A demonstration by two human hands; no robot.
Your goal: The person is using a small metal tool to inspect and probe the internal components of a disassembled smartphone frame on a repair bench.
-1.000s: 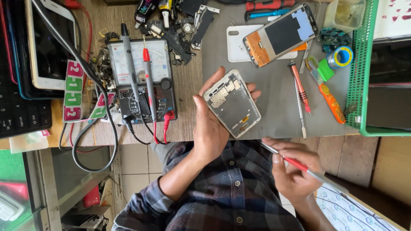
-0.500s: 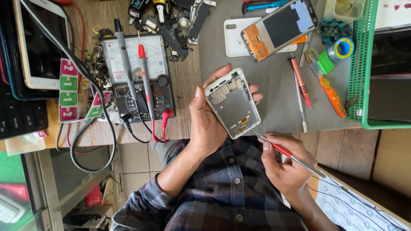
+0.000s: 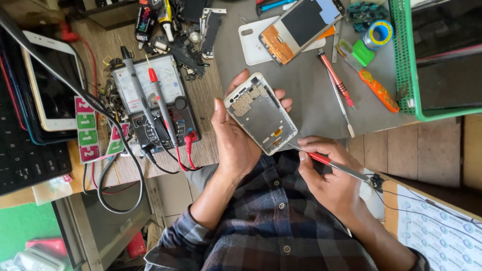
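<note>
**Open phone in hand, screwdriver tip at its lower corner**

Head view: I see my left hand (image 3: 233,143) cupped around an opened phone (image 3: 261,114), thumb along one long side and fingertips curled over the other, holding it above the edge of the grey mat (image 3: 301,85). The back cover is already off: bare metal frame, shielding and a small orange flex near the bottom corner all show. My right hand (image 3: 329,173) is pinching a red-handled screwdriver (image 3: 331,163) like a pen, its tip touching the phone's lower corner by that flex.

As I judge it, the strip-down is partly through. The cover is gone and a separate screen panel (image 3: 301,25) lies face down on the mat beside a white case (image 3: 253,45), well apart from the phone. The inner plate looks in place, so the screws or connectors at that corner seem to be what is left; I cannot tell how many remain.

A multimeter (image 3: 155,100) with its probes lies just left of my left hand. More screwdrivers (image 3: 339,85) rest on the mat to the right.
</note>
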